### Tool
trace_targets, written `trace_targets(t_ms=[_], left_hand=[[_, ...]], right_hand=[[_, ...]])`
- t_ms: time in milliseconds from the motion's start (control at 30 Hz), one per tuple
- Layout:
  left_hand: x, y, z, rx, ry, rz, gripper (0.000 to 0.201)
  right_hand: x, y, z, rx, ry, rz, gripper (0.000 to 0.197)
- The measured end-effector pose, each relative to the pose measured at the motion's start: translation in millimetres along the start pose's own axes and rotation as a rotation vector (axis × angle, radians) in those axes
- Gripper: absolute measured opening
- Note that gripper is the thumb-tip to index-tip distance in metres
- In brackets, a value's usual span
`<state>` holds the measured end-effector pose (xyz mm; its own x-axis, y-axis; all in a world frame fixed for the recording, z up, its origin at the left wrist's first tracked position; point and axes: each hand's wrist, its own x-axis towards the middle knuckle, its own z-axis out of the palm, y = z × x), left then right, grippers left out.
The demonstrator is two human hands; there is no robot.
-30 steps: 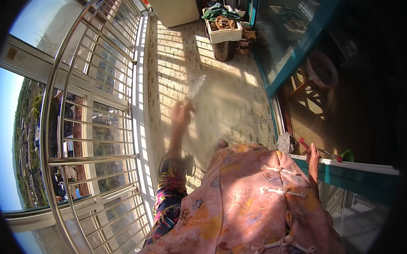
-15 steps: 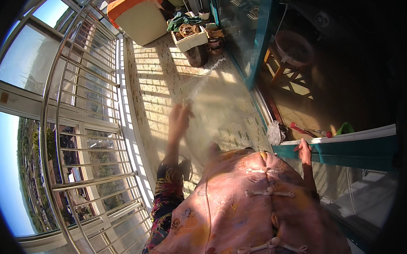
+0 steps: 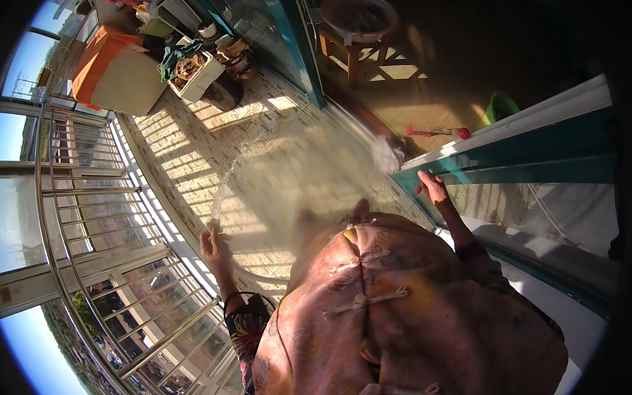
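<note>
Near the railing side, my left hand (image 3: 215, 248) is closed around the end of a hose. Water (image 3: 226, 178) shoots from it in an arc over the tiled floor (image 3: 168, 155). A length of the pale hose (image 3: 257, 277) curves away behind that hand. My right hand (image 3: 434, 187) has its fingers stretched out at the edge of a teal sliding door (image 3: 510, 164), holding nothing. A pink patterned smock (image 3: 403, 299) covers my front, and blurred toes (image 3: 359, 208) show past it.
A metal railing (image 3: 71, 258) lines the left windows. Ahead stand an orange-covered box (image 3: 127, 82), a white foam box (image 3: 199, 77) and dark pots (image 3: 240, 64). A greyish cloth bundle (image 3: 385, 155) lies by the door track. Indoors, a basin (image 3: 359, 16) rests on a wooden stool (image 3: 353, 60).
The view has turned, carrying the boxes and pots leftward. My left hand has moved left and nearer with the hose. My right hand remains by the door edge.
</note>
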<state>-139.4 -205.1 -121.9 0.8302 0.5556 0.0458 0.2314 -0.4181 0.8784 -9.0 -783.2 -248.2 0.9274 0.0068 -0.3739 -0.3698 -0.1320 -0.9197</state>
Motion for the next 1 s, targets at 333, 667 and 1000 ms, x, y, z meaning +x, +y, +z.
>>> trace_targets(t_ms=[333, 667, 1000], left_hand=[[2.3, 28.1, 21.2, 0.07, -0.007, -0.241, 0.022], [-14.4, -8.4, 14.8, -0.02, 0.081, -0.308, 0.023], [-32.2, -35.2, -9.1, 0.047, 0.135, -0.2, 0.018]], right_hand=[[31.2, -27.6, 16.0, -0.535, 0.018, -0.073, 0.03], [159.5, -107.0, -15.0, -1.537, 0.325, -0.342, 0.023], [165.5, -79.8, -49.7, -1.736, -0.09, 0.434, 0.031]])
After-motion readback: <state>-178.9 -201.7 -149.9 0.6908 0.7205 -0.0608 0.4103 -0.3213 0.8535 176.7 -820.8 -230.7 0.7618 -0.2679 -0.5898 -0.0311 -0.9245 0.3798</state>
